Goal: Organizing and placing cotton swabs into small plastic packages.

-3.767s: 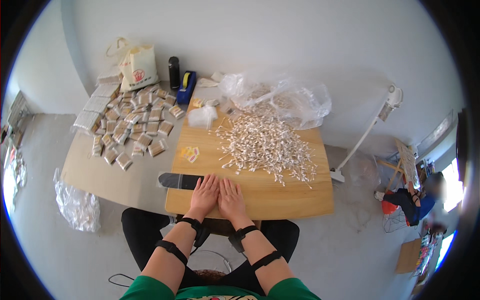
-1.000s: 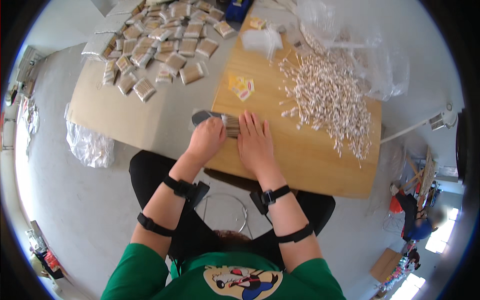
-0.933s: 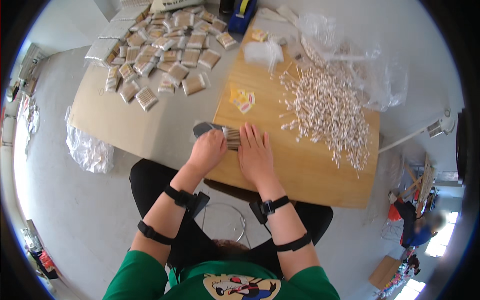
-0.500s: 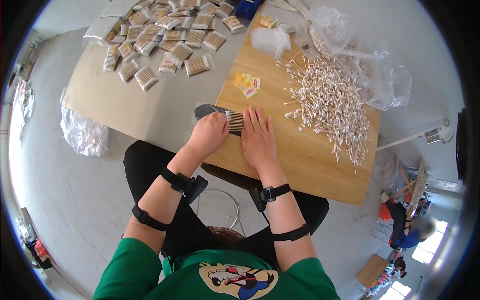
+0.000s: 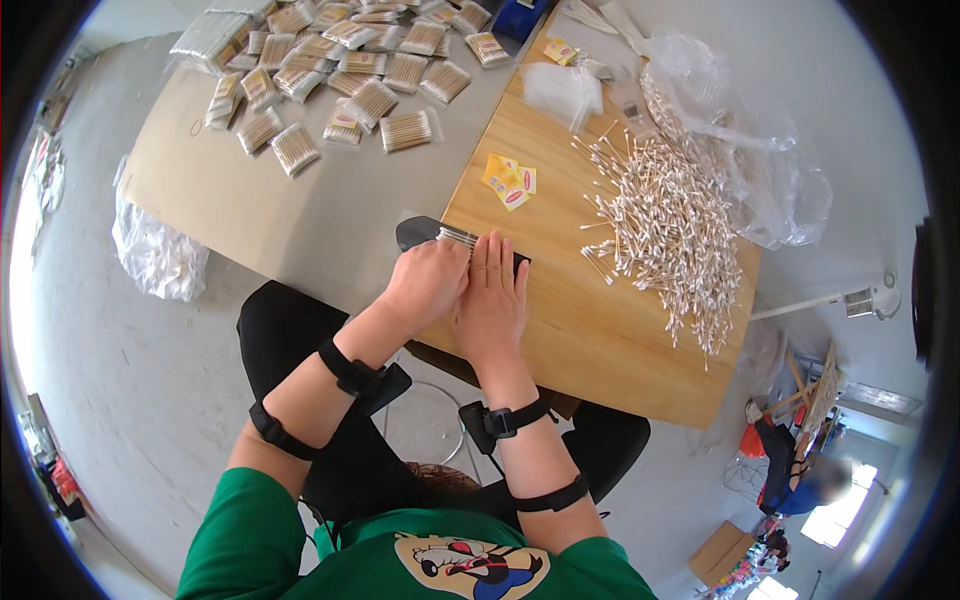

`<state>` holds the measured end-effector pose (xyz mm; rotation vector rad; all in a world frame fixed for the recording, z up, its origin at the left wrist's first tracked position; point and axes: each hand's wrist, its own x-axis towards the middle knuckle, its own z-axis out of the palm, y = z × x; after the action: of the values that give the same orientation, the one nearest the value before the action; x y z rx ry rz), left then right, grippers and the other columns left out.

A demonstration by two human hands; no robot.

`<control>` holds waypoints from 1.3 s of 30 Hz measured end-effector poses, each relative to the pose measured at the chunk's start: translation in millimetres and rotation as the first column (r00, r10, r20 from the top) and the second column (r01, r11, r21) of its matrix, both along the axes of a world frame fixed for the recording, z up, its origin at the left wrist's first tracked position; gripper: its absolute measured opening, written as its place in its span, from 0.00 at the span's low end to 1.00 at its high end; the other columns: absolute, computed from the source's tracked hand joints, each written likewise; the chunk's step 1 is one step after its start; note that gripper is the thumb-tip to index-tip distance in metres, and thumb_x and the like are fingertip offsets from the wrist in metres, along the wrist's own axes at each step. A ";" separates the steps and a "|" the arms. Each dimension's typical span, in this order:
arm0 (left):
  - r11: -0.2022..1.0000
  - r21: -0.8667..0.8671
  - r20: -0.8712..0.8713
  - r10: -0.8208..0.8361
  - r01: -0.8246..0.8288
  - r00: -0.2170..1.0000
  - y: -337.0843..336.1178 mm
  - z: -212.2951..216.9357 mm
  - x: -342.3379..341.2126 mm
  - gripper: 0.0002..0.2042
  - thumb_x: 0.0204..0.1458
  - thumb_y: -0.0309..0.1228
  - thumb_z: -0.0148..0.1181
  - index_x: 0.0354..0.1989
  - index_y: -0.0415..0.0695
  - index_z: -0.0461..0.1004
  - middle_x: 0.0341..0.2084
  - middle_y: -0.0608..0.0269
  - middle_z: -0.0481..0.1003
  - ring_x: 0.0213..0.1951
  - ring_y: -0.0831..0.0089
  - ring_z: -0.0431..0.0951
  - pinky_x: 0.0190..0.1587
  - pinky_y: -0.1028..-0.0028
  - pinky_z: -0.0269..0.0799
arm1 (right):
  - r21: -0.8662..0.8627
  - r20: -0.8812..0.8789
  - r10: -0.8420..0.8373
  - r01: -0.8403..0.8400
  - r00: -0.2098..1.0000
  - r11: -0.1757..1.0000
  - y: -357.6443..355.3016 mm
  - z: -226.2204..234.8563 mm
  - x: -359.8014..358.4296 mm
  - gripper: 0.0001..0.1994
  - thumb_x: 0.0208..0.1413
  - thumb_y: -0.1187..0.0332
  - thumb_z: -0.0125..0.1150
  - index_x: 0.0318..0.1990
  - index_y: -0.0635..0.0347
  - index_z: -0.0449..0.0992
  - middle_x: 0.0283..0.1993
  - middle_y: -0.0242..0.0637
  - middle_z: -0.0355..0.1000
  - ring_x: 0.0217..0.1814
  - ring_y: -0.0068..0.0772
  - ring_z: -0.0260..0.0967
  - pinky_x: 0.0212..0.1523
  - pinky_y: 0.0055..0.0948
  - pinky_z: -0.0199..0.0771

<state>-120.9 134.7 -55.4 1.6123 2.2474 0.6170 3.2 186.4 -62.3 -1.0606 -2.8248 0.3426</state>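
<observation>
A row of cotton swabs (image 5: 457, 236) lies on a dark, flat, round-ended plate (image 5: 416, 233) at the table's near left corner. My left hand (image 5: 425, 282) is closed in a fist at the near side of the row, and its fingers hide what they grip. Close beside it, my right hand (image 5: 492, 305) lies over the other part of the row with its fingers stretched out flat. The two hands touch, and most of the swabs are hidden beneath them.
Loose cotton swabs (image 5: 665, 225) are heaped at the right, with a clear plastic bag (image 5: 775, 190) behind. Small yellow cards (image 5: 510, 180) and clear sachets (image 5: 562, 93) lie farther back. Filled swab packets (image 5: 370, 100) cover the left table's far part. Another person (image 5: 815, 488) is at the right.
My right hand has slid left against my left hand and now covers much of the swab row. The row and dark plate appear tilted differently, and the whole view has shifted slightly.
</observation>
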 end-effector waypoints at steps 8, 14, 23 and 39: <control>0.887 0.328 0.723 -0.014 -0.325 0.691 4.8 -2.9 -45.4 0.16 0.67 0.37 0.42 0.50 0.38 0.70 0.47 0.55 0.72 0.55 0.64 0.70 0.60 0.67 0.63 | -0.239 -0.432 -0.109 0.003 0.895 0.971 11.4 0.3 8.2 0.28 0.66 0.67 0.42 0.71 0.70 0.49 0.75 0.55 0.46 0.78 0.52 0.42 0.74 0.48 0.42; 0.817 0.298 0.954 -0.251 -0.494 0.161 8.7 -10.1 -28.6 0.27 0.70 0.45 0.30 0.66 0.36 0.55 0.66 0.56 0.58 0.70 0.67 0.51 0.73 0.66 0.40 | -0.660 -0.592 -0.469 -0.061 0.655 0.748 8.3 16.0 -14.0 0.26 0.71 0.66 0.35 0.71 0.71 0.46 0.74 0.56 0.45 0.77 0.51 0.42 0.73 0.38 0.46; 0.825 0.296 0.952 -0.294 -0.482 0.082 14.9 -13.7 -28.1 0.31 0.69 0.50 0.26 0.66 0.35 0.54 0.68 0.55 0.56 0.71 0.65 0.50 0.74 0.66 0.38 | -0.649 -0.660 -0.466 -0.134 0.589 0.749 -2.2 5.4 -30.1 0.25 0.70 0.65 0.32 0.71 0.66 0.48 0.74 0.48 0.48 0.77 0.43 0.44 0.73 0.37 0.45; 0.799 0.319 0.945 -0.309 -0.510 0.107 15.0 -15.0 -26.4 0.30 0.69 0.49 0.27 0.66 0.34 0.55 0.66 0.55 0.59 0.70 0.67 0.51 0.73 0.66 0.39 | -0.566 -0.659 -0.374 -0.104 0.652 0.818 0.1 7.0 -35.9 0.26 0.69 0.65 0.37 0.70 0.70 0.50 0.71 0.55 0.52 0.74 0.52 0.49 0.70 0.40 0.51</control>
<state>-147.2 149.8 -70.4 0.5645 1.0064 1.9221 -32.7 186.5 -55.3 -0.8938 -1.8759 1.3232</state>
